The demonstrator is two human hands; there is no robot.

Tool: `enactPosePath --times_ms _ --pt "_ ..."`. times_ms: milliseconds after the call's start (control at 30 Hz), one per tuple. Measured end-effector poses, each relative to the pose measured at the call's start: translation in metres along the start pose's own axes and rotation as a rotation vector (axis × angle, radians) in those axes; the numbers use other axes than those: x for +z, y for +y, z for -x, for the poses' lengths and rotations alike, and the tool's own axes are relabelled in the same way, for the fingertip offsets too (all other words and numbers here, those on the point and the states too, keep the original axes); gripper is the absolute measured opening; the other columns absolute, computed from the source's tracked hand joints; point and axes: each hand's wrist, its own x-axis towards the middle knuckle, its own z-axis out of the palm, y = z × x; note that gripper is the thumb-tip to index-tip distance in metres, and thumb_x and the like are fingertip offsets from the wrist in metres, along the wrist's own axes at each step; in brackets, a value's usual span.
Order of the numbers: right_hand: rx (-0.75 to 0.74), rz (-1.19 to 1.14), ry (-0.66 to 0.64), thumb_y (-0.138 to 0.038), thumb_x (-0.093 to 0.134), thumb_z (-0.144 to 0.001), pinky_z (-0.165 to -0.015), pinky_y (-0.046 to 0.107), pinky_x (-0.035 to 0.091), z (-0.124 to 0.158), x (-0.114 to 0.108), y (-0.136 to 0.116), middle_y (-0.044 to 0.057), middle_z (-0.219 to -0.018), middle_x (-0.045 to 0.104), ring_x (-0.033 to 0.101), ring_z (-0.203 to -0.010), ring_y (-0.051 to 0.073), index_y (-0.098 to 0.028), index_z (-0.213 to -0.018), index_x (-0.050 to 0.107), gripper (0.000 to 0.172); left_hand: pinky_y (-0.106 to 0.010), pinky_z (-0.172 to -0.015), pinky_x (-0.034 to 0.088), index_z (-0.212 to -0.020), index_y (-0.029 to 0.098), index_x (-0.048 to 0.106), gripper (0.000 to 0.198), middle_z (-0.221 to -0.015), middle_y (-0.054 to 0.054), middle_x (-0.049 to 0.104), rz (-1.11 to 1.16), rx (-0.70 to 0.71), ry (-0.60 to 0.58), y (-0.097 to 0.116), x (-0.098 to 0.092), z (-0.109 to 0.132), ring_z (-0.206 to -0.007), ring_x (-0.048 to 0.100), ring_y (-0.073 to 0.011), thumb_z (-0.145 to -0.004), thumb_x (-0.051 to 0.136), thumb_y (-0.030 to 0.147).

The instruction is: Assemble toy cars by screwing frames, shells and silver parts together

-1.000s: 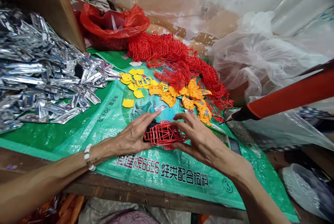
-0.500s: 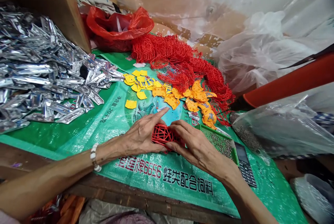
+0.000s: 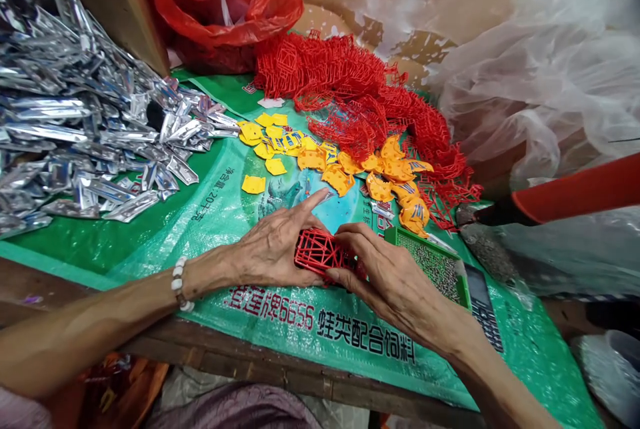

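Observation:
A small stack of red plastic lattice pieces [image 3: 319, 252] is held between my hands, low over the green sheet. My left hand [image 3: 275, 245] grips its left end, with one finger stretched out above it. On the other end, my right hand [image 3: 380, 272] has its fingers and thumb closed around the stack and hides that part. Just beyond lie orange printed pieces [image 3: 339, 179] and yellow square pieces [image 3: 254, 184]. A green tray [image 3: 464, 285] of tiny metal parts stands beside my right hand.
Silver metal pieces [image 3: 95, 129] are heaped at the left. A long pile of red lattice [image 3: 350, 82] runs along the back, beside a red plastic bag [image 3: 225, 29]. At the right are a keypad phone [image 3: 483, 305], clear plastic bags [image 3: 560, 75] and an orange-red pole [image 3: 580, 192].
The view has shifted slightly, so the background sits differently in the picture. Both hands keep their hold on the red lattice stack, which shows a little more of its face.

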Motion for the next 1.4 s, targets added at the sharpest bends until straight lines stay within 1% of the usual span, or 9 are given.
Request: enactPosePath --times_ms 133,267,533,700,767,900,1000,1167,1400 --pt "-0.011 -0.019 -0.015 -0.04 0.043 -0.098 -0.068 0.038 0.058 -0.003 -0.004 0.005 0.012 -0.106 0.063 0.066 -0.086 0.022 -0.013 -0.108 0.052 0.03 -0.047 -0.093 0.051 -0.153 0.021 0.013 0.114 -0.114 -0.009 0.067 -0.016 0.008 -0.051 0.002 -0.006 0.0 -0.105 0.064 -0.03 -0.066 0.084 0.043" --pt "-0.016 -0.063 -0.019 -0.043 0.044 -0.097 -0.068 0.035 0.057 -0.005 -0.005 0.008 0.012 -0.106 0.064 0.066 -0.086 0.02 -0.014 -0.107 0.052 0.032 -0.046 -0.092 0.052 -0.155 0.024 0.009 0.12 -0.123 -0.012 0.061 -0.016 0.049 -0.119 0.002 -0.009 0.0 -0.109 0.062 -0.0313 -0.064 0.086 0.043" --pt "0.034 -0.106 -0.036 -0.048 0.043 -0.097 -0.069 0.033 0.054 -0.003 -0.006 0.006 0.011 -0.105 0.064 0.065 -0.085 0.019 -0.017 -0.107 0.051 0.034 -0.048 -0.095 0.049 -0.155 0.023 0.008 0.108 -0.122 -0.011 0.063 -0.069 0.049 -0.079 0.005 -0.008 0.001 -0.111 0.061 -0.0326 -0.075 0.077 0.043" --pt "0.081 -0.122 -0.069 -0.048 0.043 -0.097 -0.065 0.033 0.051 -0.003 -0.007 0.003 0.008 -0.103 0.063 0.064 -0.08 0.017 -0.017 -0.111 0.047 0.034 -0.052 -0.1 0.046 -0.155 0.026 0.001 0.12 -0.148 -0.016 0.043 -0.079 0.066 -0.126 0.002 -0.009 0.004 -0.122 0.054 -0.0353 -0.07 0.08 0.053" --pt "0.102 -0.099 -0.103 -0.05 0.041 -0.097 -0.062 0.033 0.049 -0.004 -0.008 0.001 0.008 -0.105 0.062 0.062 -0.075 0.017 -0.018 -0.113 0.046 0.036 -0.052 -0.1 0.046 -0.155 0.026 0.002 0.12 -0.15 -0.017 0.039 -0.069 0.048 -0.127 0.002 -0.009 0.005 -0.123 0.053 -0.0356 -0.069 0.08 0.055" --pt "0.12 -0.08 -0.127 -0.051 0.037 -0.098 -0.063 0.034 0.05 -0.004 -0.009 -0.002 0.008 -0.106 0.06 0.063 -0.082 0.019 -0.018 -0.112 0.044 0.036 -0.048 -0.096 0.049 -0.155 0.02 0.01 0.114 -0.129 -0.014 0.057 -0.029 0.001 -0.09 0.005 -0.008 0.003 -0.111 0.06 -0.0314 -0.07 0.08 0.048" --pt "0.109 -0.081 -0.116 -0.049 0.035 -0.098 -0.067 0.036 0.051 -0.002 -0.007 -0.003 0.01 -0.11 0.059 0.064 -0.086 0.02 -0.019 -0.112 0.041 0.034 -0.047 -0.094 0.051 -0.154 0.02 0.013 0.105 -0.116 -0.01 0.061 -0.026 0.029 -0.059 0.008 -0.006 0.002 -0.103 0.062 -0.0286 -0.073 0.076 0.045" --pt "0.111 -0.084 -0.13 -0.048 0.035 -0.099 -0.068 0.036 0.05 -0.002 -0.01 -0.004 0.011 -0.112 0.058 0.063 -0.082 0.019 -0.02 -0.111 0.04 0.031 -0.048 -0.088 0.052 -0.154 0.019 0.011 0.101 -0.108 -0.01 0.063 -0.11 0.092 -0.021 0.008 -0.004 0.002 -0.097 0.062 -0.0294 -0.077 0.072 0.042" --pt "0.094 -0.229 -0.149 -0.048 0.043 -0.096 -0.066 0.032 0.049 -0.006 -0.012 0.008 0.006 -0.1 0.058 0.057 -0.074 0.015 -0.021 -0.106 0.042 0.029 -0.047 -0.087 0.053 -0.155 0.022 0.009 0.1 -0.11 -0.009 0.066 -0.097 0.095 -0.041 0.007 -0.005 0.004 -0.099 0.064 -0.0303 -0.078 0.072 0.04"
